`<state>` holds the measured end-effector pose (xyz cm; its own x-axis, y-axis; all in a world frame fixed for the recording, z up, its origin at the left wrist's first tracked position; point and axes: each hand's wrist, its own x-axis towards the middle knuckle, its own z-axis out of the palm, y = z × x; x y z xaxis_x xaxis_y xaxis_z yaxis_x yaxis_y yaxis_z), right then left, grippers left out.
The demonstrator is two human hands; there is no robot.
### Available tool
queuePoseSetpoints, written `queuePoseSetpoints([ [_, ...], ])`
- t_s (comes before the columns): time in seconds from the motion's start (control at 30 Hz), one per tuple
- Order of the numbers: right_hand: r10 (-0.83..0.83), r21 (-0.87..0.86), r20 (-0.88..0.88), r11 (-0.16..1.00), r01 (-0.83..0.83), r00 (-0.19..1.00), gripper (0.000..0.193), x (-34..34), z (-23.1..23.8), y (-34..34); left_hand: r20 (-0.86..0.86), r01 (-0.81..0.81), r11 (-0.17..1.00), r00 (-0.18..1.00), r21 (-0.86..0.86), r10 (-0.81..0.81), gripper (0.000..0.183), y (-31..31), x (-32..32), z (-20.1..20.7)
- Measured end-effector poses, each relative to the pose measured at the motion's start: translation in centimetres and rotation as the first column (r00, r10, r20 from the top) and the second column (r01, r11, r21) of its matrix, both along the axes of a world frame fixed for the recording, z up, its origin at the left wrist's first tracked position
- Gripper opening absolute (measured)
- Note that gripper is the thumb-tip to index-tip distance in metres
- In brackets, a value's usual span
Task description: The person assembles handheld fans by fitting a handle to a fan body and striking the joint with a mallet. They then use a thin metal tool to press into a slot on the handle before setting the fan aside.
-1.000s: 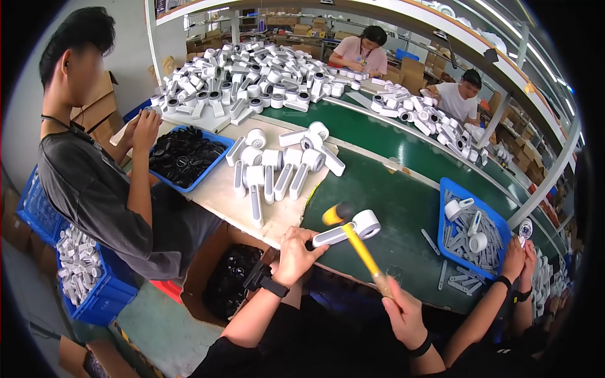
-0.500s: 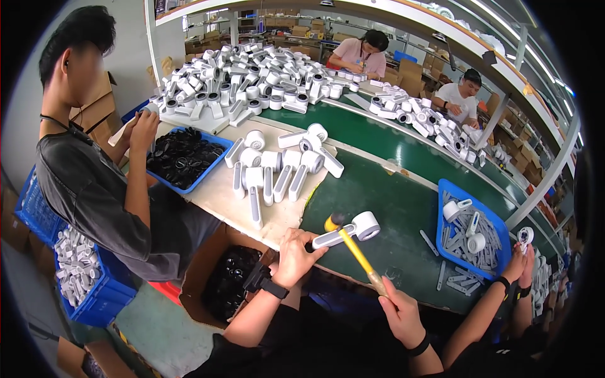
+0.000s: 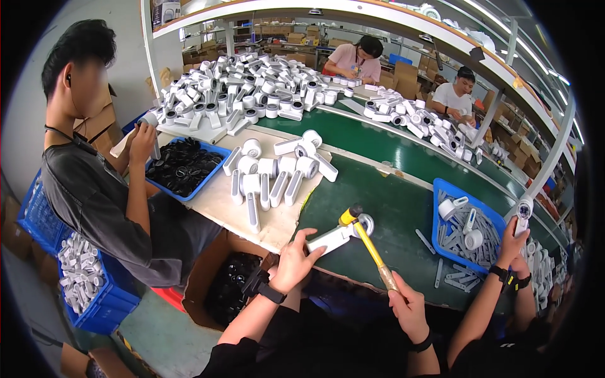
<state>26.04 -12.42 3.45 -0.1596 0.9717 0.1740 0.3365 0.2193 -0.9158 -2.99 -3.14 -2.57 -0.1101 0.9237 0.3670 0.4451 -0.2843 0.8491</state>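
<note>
Two things are held: left hand [image 3: 293, 261], white device [image 3: 332, 240]; right hand [image 3: 409, 309], hammer [image 3: 373, 252]; box [image 3: 168, 11] print illegible.

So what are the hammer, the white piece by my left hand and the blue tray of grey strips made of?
Hammer: smooth yellow shaft, perhaps plastic or painted; black-and-yellow head possibly rubber, showing no metallic shine. White piece: probably moulded plastic, smooth with rounded edges. Blue tray: likely plastic, uniformly coloured, faintly glossy.

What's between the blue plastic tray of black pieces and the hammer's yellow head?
Head view: long-handled white plastic pieces on a cream board, then bare green tabletop.
</note>
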Motion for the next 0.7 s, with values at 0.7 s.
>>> queuePoseSetpoints([
  [0.7, 0.098, 0.121, 0.429, 0.979, -0.164, 0.898, 0.046, -3.3, 0.6, 1.3, -0.150, -0.139, 0.974, 0.974, 0.178, 0.167, 0.028, 0.5, -2.8, -1.1],
])
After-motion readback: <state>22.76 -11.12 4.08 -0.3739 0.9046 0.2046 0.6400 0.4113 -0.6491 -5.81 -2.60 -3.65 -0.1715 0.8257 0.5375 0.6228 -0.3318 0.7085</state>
